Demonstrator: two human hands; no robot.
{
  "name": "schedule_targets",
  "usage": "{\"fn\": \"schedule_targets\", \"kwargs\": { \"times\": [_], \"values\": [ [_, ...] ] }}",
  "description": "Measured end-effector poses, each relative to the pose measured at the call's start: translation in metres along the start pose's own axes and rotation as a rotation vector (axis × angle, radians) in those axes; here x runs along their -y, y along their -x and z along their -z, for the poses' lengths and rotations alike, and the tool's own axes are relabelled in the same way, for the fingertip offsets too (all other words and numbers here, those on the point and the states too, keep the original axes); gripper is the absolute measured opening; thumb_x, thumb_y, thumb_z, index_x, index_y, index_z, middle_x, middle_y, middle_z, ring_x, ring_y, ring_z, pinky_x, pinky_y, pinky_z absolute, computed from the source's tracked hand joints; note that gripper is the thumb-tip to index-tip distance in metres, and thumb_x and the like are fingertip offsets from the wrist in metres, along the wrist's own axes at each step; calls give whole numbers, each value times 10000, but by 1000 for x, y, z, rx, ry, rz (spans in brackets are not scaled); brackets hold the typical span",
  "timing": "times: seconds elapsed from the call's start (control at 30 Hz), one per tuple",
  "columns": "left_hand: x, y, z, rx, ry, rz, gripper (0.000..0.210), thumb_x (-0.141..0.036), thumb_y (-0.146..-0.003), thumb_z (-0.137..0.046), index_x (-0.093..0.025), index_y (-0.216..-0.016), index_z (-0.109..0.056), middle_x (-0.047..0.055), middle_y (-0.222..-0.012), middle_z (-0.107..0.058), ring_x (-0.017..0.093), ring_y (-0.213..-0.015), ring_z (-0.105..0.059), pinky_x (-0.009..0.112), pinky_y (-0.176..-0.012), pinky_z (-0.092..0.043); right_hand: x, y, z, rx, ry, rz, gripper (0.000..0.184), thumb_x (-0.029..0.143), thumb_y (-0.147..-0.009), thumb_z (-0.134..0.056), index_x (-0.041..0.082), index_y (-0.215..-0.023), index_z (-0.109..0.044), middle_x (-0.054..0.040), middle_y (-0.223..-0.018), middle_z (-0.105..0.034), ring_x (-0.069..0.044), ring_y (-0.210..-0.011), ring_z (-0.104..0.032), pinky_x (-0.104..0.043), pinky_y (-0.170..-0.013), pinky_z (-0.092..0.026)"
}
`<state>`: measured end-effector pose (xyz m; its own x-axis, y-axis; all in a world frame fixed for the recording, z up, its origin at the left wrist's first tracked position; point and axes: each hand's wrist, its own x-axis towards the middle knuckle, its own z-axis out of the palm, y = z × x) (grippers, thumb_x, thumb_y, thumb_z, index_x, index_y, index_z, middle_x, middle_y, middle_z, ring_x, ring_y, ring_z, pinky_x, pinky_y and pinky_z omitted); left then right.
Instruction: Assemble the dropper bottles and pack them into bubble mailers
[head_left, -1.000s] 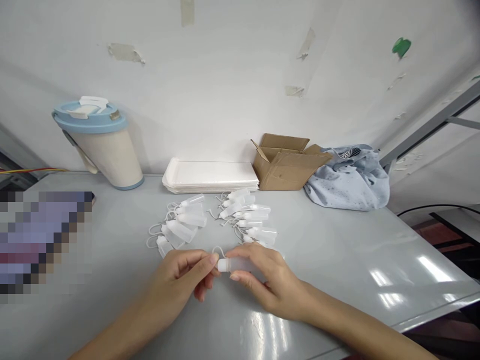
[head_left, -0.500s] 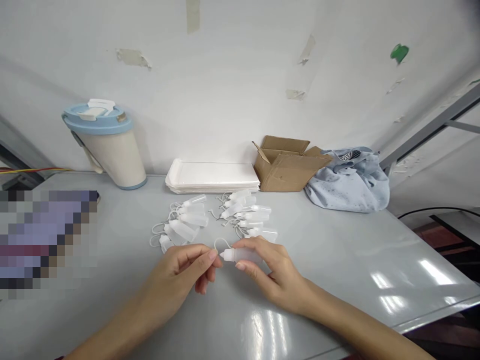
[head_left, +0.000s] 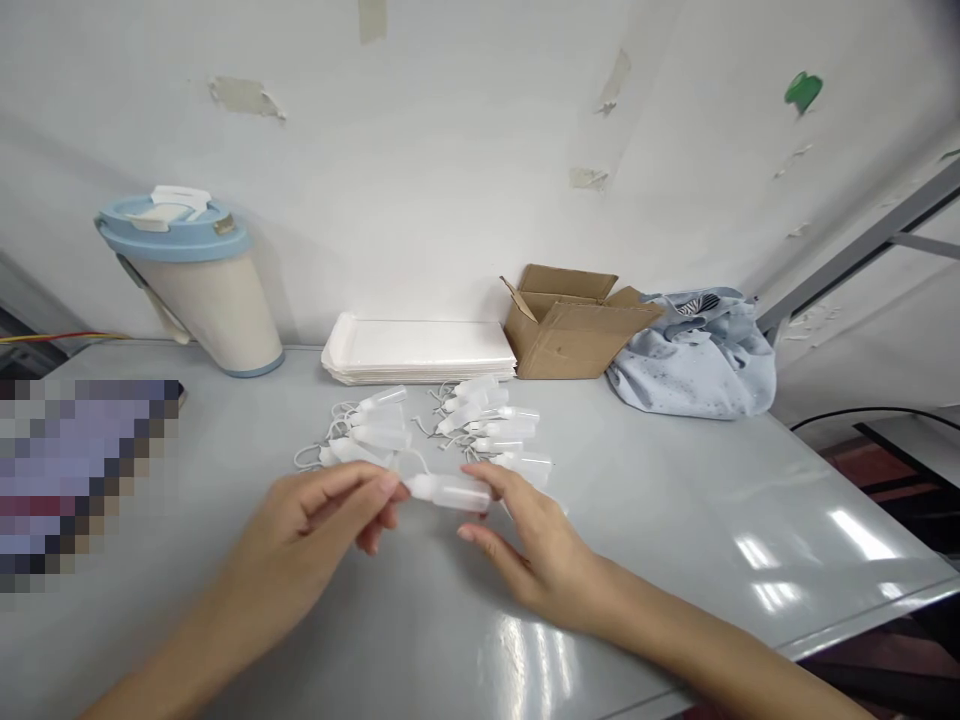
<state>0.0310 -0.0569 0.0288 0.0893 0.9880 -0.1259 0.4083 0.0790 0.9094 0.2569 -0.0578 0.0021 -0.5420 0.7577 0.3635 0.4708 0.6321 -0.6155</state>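
A small translucent squeeze bottle (head_left: 457, 493) with a white nozzle and a thin looped cap strap lies level above the table. My left hand (head_left: 337, 510) pinches it at the nozzle end, thumb against fingers. Beside the bottle's base is my right hand (head_left: 536, 540), thumb and fingers apart; whether a fingertip still touches the base I cannot tell. Behind the hands lie two groups of similar bottles, a left group (head_left: 381, 436) and a right group (head_left: 501, 428). Part of another bottle (head_left: 556, 505) shows behind my right hand.
A stack of white trays (head_left: 420, 350) stands against the wall, next to an open cardboard box (head_left: 581, 335) and a bundled pale blue cloth (head_left: 694, 365). At the left are a cream tumbler with a blue lid (head_left: 214, 300) and a pixelated flat object (head_left: 82, 470).
My right hand has loosened from around the bottle. My left hand has moved left with the bottle, drawing it out from between the right fingers. The view has shifted slightly.
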Motion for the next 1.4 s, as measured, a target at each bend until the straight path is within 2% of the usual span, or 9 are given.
{"fn": "schedule_targets", "kwargs": {
  "times": [0.1,0.2,0.33,0.47,0.63,0.83,1.0,1.23,1.4],
  "values": [
    [-2,-8,16,-172,6,39,300,-460,-810,-561,-202,-697,-666,-36,-590,-591,136,-623,-539,214,-608,-429,-6,-2,1,-50,51,9,475,170,-937,-463,212,-1365,-261,-107,-1078,-571,-217,-939,-567,-420,-841,-512],
    [-4,-16,29,-280,77,115,248,-401,-786,-603,-167,-722,-658,-37,-605,-597,134,-655,-547,206,-626,-448,-12,-7,7,-68,164,-13,426,158,-928,-480,217,-1321,-328,-130,-1155,-540,-251,-1033,-540,-441,-864,-493],
    [-1,-22,35,-264,135,157,208,-350,-770,-633,-145,-737,-648,-53,-610,-588,109,-627,-538,188,-612,-445,-17,-13,15,-62,405,10,288,165,-934,-474,155,-1221,-442,-177,-1160,-554,-295,-1064,-536,-440,-819,-477],
    [15,-31,34,-288,87,228,278,-430,-763,-620,-157,-721,-652,-44,-601,-582,99,-547,-492,192,-530,-408,-20,-14,19,6,634,21,99,177,-930,-502,134,-982,-575,-112,-920,-638,-248,-832,-587,-376,-711,-445],
    [26,-38,34,-320,47,220,316,-456,-793,-564,-172,-660,-601,-38,-600,-553,99,-525,-437,210,-524,-353,-20,-14,19,40,821,10,82,197,-885,-591,135,-835,-613,-73,-816,-641,-218,-718,-579,-336,-666,-392],
    [13,-31,30,-354,24,176,339,-418,-838,-514,-189,-589,-501,-68,-517,-435,94,-509,-376,209,-522,-302,-18,-15,24,133,872,-101,50,172,-866,-609,132,-840,-628,-84,-838,-652,-243,-748,-604,-330,-650,-369],
    [4,-23,20,-334,25,134,357,-441,-845,-519,-189,-594,-493,-73,-534,-433,87,-532,-379,188,-527,-312,-21,-16,24,178,854,-112,59,140,-864,-598,136,-817,-633,-77,-818,-659,-228,-730,-611,-320,-639,-366],
    [-11,-8,2,-295,-21,134,375,-510,-830,-508,-199,-621,-492,-65,-558,-428,90,-502,-346,178,-449,-284,-21,-17,22,201,813,-140,41,150,-820,-675,123,-808,-647,-83,-786,-682,-222,-703,-623,-312,-630,-384],
    [-7,-6,-2,-246,-76,101,388,-519,-849,-480,-202,-626,-488,-62,-541,-414,88,-465,-329,176,-425,-287,-23,-16,23,182,745,-140,60,107,-794,-689,125,-766,-639,-77,-736,-685,-223,-676,-626,-320,-625,-420]
  ]
}}
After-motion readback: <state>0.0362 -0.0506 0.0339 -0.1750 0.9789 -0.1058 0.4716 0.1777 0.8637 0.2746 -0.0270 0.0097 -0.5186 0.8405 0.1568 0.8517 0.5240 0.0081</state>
